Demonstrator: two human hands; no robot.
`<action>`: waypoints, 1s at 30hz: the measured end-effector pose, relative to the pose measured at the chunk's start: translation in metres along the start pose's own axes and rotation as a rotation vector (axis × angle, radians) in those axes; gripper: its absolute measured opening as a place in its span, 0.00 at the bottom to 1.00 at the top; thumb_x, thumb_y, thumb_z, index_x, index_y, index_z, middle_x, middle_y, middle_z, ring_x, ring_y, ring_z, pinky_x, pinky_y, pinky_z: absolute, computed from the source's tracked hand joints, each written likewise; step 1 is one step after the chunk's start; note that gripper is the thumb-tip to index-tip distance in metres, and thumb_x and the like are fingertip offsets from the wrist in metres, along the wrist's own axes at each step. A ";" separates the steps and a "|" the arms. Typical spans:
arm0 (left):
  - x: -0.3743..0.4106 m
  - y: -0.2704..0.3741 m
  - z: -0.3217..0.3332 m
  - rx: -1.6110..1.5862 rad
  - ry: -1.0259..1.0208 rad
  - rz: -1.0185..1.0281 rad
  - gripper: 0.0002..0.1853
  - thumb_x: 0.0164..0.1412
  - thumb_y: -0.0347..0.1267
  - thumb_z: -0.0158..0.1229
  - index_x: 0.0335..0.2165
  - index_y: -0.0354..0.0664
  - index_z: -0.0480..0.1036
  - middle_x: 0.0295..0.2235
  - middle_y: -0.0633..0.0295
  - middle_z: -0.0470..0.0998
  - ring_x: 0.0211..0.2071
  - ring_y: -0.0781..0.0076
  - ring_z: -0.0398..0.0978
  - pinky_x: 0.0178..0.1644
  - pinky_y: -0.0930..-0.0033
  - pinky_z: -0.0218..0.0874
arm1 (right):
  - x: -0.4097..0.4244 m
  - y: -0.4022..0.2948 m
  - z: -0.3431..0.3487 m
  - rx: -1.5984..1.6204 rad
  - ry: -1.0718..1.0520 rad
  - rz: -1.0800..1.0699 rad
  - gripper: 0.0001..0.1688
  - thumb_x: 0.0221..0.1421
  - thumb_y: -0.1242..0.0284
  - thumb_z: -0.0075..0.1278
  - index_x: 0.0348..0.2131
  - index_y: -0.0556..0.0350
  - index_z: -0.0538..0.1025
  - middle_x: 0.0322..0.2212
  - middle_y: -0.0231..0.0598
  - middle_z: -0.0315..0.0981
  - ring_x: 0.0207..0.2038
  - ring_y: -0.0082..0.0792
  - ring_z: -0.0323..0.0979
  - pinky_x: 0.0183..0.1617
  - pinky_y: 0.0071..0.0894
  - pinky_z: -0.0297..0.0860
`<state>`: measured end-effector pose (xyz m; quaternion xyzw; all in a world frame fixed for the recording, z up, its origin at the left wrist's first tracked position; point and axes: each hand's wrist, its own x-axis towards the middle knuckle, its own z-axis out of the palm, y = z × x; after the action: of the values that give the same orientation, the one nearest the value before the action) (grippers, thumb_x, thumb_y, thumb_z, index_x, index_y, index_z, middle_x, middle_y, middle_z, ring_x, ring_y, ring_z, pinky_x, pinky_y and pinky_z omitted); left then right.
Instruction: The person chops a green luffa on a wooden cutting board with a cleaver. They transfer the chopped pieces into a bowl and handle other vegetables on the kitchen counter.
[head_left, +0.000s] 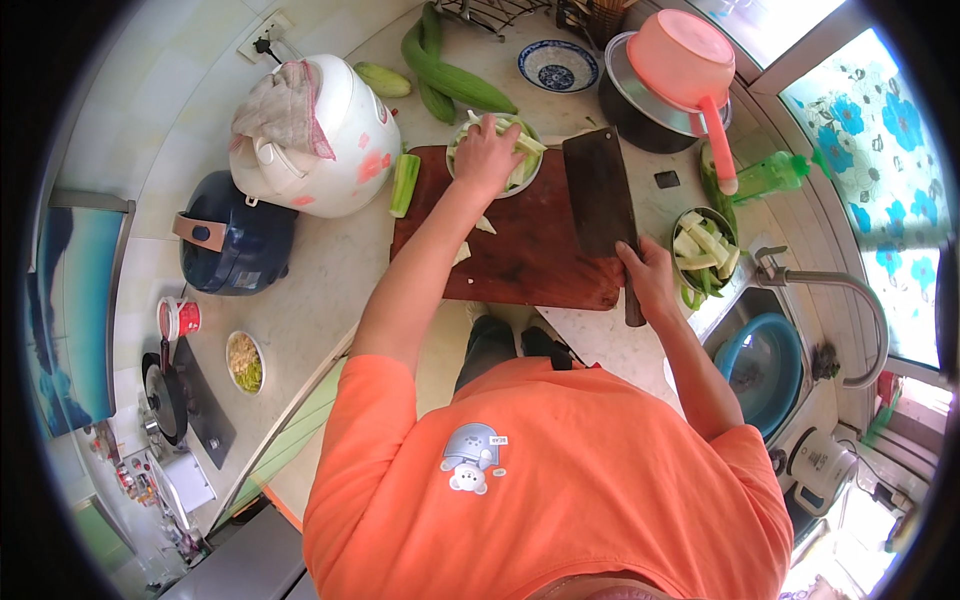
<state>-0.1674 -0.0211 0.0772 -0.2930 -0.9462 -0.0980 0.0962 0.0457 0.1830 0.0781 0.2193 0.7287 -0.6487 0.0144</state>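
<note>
My left hand (489, 154) reaches into a white bowl (532, 180) of pale green vegetable strips, its fingers on the strips; whether it grips any is hidden. The bowl stands at the far edge of a reddish-brown wooden cutting board (525, 247). In my right hand (649, 274) is the handle of a dark cleaver (600, 191), its blade over the board's right side. A few pale scraps (462, 253) lie on the board. Beside its left edge is a cut piece of green gourd (404, 185). A metal bowl (705, 251) of cut pieces stands to the right.
Long green gourds (457, 84) and a blue-patterned bowl (559, 66) lie beyond the board. A white rice cooker (352, 142) stands left; a lidded pot (649, 120) with a pink dipper (682, 60) stands back right. Near the sink's curved tap (840, 279) is a blue basin (761, 375).
</note>
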 end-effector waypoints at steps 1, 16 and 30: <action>0.001 0.000 -0.010 0.018 -0.056 0.009 0.23 0.52 0.43 0.58 0.47 0.53 0.69 0.39 0.53 0.64 0.40 0.52 0.69 0.38 0.54 0.66 | -0.004 0.000 -0.002 -0.002 0.007 0.010 0.13 0.57 0.71 0.48 0.23 0.61 0.69 0.15 0.33 0.68 0.14 0.20 0.64 0.18 0.22 0.60; 0.028 -0.020 0.012 -0.083 -0.301 0.018 0.20 0.62 0.45 0.41 0.51 0.63 0.67 0.59 0.65 0.57 0.60 0.64 0.54 0.60 0.37 0.38 | -0.013 -0.002 -0.001 0.070 -0.046 0.049 0.12 0.57 0.73 0.47 0.22 0.61 0.68 0.15 0.31 0.67 0.14 0.19 0.62 0.18 0.22 0.59; 0.025 -0.015 0.019 -0.029 -0.228 0.074 0.20 0.60 0.44 0.44 0.50 0.58 0.68 0.58 0.67 0.60 0.59 0.63 0.55 0.58 0.34 0.39 | -0.026 0.033 -0.021 -0.947 0.258 -0.587 0.14 0.47 0.73 0.52 0.37 0.57 0.73 0.24 0.44 0.70 0.25 0.47 0.70 0.28 0.40 0.64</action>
<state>-0.1987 -0.0154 0.0632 -0.3384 -0.9380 -0.0741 -0.0129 0.0857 0.1976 0.0586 0.0547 0.9661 -0.1961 -0.1589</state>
